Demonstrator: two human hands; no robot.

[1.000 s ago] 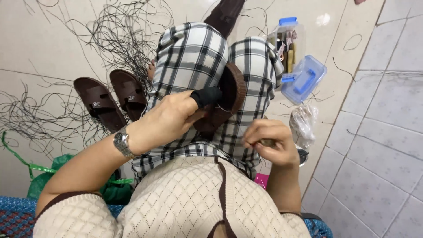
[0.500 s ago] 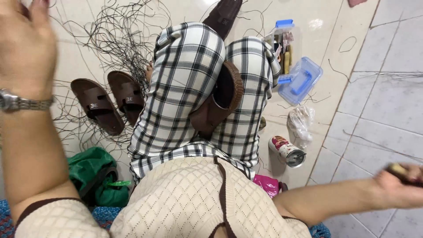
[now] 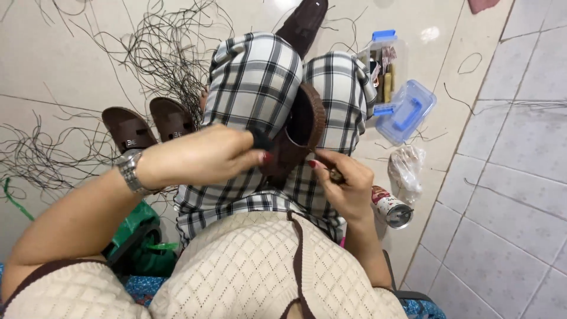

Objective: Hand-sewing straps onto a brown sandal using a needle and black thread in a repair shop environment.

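On the pale tiled floor a person sits, seen from above, with a brown shoe piece on the lap. It rests between the knees on checked black-and-white trousers, near the middle of the view. It is curved, with stitched edges.

Biggest of all is the floor, which fills the view from 9 o'clock round to 4 o'clock. Next comes the cream knitted top at 6 o'clock. Then the checked trousers run up toward 12 o'clock.

At 10 o'clock a big messy heap of thin black threads lies spread over the floor. Beside it, at 9 o'clock, two brown sandals sit side by side. At 7 o'clock there is something green.

The left hand comes in from 8 o'clock. Its fingers are bunched together and pinch something small and dark right at the edge of the shoe piece. A silver watch is on that wrist.

The right hand comes in from 5 o'clock. Its fingers are curled tight around a small thing, and I cannot tell what it is. The fingertips touch the lower edge of the shoe piece.

At 2 o'clock a clear plastic box with a blue clip holds small tools. Its lid lies just beside it. At 4 o'clock are a crumpled clear bag and a small tin can on its side.
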